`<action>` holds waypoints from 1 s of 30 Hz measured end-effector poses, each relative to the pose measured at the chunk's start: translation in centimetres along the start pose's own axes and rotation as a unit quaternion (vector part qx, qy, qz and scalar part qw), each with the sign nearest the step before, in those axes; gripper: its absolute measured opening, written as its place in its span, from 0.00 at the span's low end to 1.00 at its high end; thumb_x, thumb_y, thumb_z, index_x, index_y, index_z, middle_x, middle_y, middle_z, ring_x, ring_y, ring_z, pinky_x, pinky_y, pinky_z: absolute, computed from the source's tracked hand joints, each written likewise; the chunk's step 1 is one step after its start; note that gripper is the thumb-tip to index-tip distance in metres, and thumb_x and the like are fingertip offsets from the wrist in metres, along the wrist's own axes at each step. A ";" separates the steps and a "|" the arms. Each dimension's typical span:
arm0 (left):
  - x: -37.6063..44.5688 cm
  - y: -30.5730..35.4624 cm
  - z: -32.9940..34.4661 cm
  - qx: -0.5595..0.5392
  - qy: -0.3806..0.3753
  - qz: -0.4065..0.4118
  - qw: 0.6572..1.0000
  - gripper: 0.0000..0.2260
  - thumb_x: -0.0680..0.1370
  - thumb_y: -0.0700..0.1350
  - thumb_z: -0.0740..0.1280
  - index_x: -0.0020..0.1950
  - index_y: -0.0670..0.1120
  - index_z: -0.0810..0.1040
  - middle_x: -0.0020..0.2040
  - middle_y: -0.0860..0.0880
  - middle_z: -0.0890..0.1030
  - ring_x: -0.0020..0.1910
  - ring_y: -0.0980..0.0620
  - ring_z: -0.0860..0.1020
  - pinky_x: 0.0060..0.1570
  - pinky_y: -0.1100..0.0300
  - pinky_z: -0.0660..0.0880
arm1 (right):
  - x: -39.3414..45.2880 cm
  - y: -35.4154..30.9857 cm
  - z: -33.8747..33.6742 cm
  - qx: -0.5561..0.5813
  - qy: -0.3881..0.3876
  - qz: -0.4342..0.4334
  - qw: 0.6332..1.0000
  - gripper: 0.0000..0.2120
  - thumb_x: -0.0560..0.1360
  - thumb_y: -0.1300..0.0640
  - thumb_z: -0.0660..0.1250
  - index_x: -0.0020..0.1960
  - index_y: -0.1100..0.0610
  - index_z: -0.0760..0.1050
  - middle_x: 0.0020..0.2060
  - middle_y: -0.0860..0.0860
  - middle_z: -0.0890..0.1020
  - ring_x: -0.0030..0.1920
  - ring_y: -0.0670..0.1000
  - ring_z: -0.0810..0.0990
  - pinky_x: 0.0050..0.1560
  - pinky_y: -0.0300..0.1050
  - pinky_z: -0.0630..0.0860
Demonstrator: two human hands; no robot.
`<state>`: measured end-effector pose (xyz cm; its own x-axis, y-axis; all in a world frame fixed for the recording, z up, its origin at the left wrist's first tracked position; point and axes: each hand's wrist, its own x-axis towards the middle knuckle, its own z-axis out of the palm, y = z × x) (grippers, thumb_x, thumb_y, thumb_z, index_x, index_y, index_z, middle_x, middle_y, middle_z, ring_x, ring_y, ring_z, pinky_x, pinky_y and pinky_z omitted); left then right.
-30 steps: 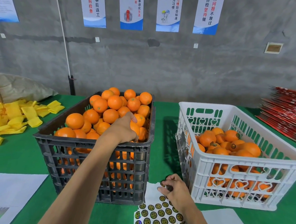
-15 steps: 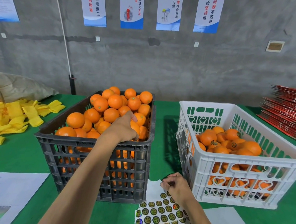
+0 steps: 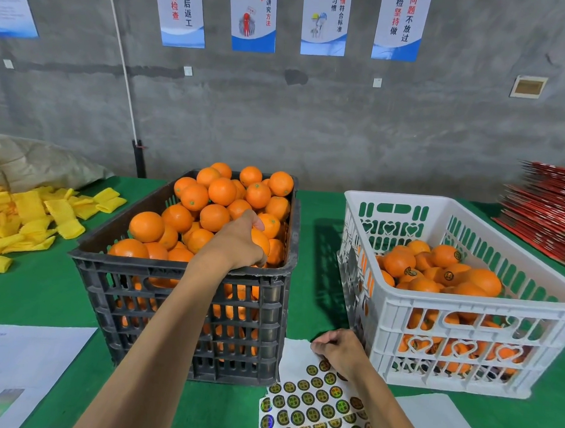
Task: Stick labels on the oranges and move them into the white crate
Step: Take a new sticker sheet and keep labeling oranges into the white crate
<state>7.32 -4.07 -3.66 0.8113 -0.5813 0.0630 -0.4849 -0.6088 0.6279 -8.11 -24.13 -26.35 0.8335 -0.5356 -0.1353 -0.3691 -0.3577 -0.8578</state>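
A black crate (image 3: 180, 274) heaped with unlabelled oranges (image 3: 222, 191) stands at centre. My left hand (image 3: 237, 241) reaches over its front rim and grips one orange (image 3: 262, 242) near the right side. To the right stands the white crate (image 3: 466, 308), holding labelled oranges (image 3: 399, 262). In front, between the crates, lies a sheet of round labels (image 3: 313, 408). My right hand (image 3: 339, 351) rests on the sheet's top edge with fingers curled; whether it pinches a label is hidden.
Yellow foam sleeves (image 3: 29, 220) and a grey sack (image 3: 32, 161) lie at the left. A printed paper (image 3: 21, 370) sits at the front left, a blank white sheet (image 3: 440, 421) at the front right. Red flat cartons (image 3: 549, 211) are stacked at the far right.
My right hand has drawn slightly up the label sheet, its fingers curling in. My left hand stays on the same orange.
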 end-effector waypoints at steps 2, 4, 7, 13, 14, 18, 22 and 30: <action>0.0 0.0 0.0 -0.002 0.000 0.001 1.000 0.27 0.67 0.42 0.78 0.59 0.55 0.68 0.46 0.47 0.76 0.39 0.49 0.77 0.31 0.59 0.70 | 0.2 0.1 0.0 0.011 0.008 0.008 1.000 0.24 0.76 0.65 0.70 0.23 0.54 0.74 0.23 0.44 0.75 0.27 0.44 0.72 0.37 0.36 0.71; 0.0 0.0 0.0 -0.004 0.000 0.003 1.000 0.27 0.67 0.42 0.79 0.58 0.55 0.68 0.45 0.46 0.76 0.39 0.49 0.77 0.31 0.59 0.69 | 0.6 0.2 0.0 0.033 0.025 0.021 0.999 0.23 0.75 0.66 0.71 0.23 0.54 0.75 0.24 0.48 0.76 0.28 0.44 0.73 0.35 0.32 0.72; 0.0 0.1 0.0 -0.004 0.001 0.004 1.000 0.27 0.67 0.42 0.78 0.59 0.55 0.68 0.45 0.46 0.77 0.39 0.49 0.77 0.31 0.59 0.69 | 0.8 0.2 0.0 0.050 0.037 0.032 0.998 0.25 0.73 0.68 0.71 0.20 0.55 0.72 0.23 0.47 0.72 0.26 0.44 0.70 0.34 0.33 0.71; 0.0 -0.1 0.0 0.002 0.005 0.010 1.000 0.27 0.67 0.42 0.79 0.58 0.56 0.68 0.47 0.48 0.76 0.40 0.50 0.77 0.32 0.59 0.71 | 0.3 0.1 0.6 0.042 0.006 0.018 0.999 0.23 0.71 0.70 0.68 0.22 0.55 0.68 0.24 0.51 0.69 0.30 0.51 0.66 0.38 0.44 0.68; 0.1 -0.1 0.0 0.003 0.005 0.011 1.000 0.27 0.67 0.42 0.79 0.58 0.56 0.68 0.47 0.48 0.76 0.40 0.50 0.77 0.32 0.58 0.71 | 0.3 0.1 0.6 0.042 0.000 0.014 0.999 0.22 0.71 0.70 0.68 0.22 0.56 0.68 0.24 0.52 0.69 0.31 0.52 0.65 0.38 0.44 0.67; 0.1 -0.2 0.0 0.005 0.005 0.009 1.000 0.27 0.67 0.42 0.79 0.59 0.55 0.68 0.46 0.48 0.76 0.39 0.50 0.77 0.31 0.58 0.71 | 0.1 -0.3 0.1 0.065 0.004 0.024 0.998 0.17 0.73 0.70 0.68 0.27 0.60 0.72 0.26 0.57 0.72 0.31 0.54 0.68 0.38 0.47 0.67; 0.2 -0.2 0.1 0.006 0.005 0.011 1.000 0.27 0.67 0.42 0.78 0.59 0.55 0.68 0.45 0.47 0.76 0.37 0.50 0.77 0.30 0.59 0.69 | -0.2 -0.5 0.7 0.036 0.055 0.053 0.996 0.11 0.77 0.66 0.69 0.36 0.60 0.79 0.31 0.55 0.84 0.33 0.53 0.81 0.43 0.46 0.79; -0.5 0.4 0.0 -0.016 0.041 0.038 0.998 0.26 0.71 0.46 0.78 0.60 0.55 0.67 0.41 0.47 0.74 0.32 0.50 0.75 0.28 0.59 0.65 | -3.2 -6.3 -0.2 -0.033 0.195 0.006 0.980 0.07 0.83 0.56 0.62 0.51 0.56 0.78 0.48 0.54 0.85 0.50 0.55 0.83 0.51 0.44 0.78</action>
<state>6.72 -4.04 -3.39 0.7975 -0.5779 0.1735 -0.5360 -0.5465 0.6435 -8.50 -20.32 -20.44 0.6136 -0.7869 0.0655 -0.4147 -0.3917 -0.8214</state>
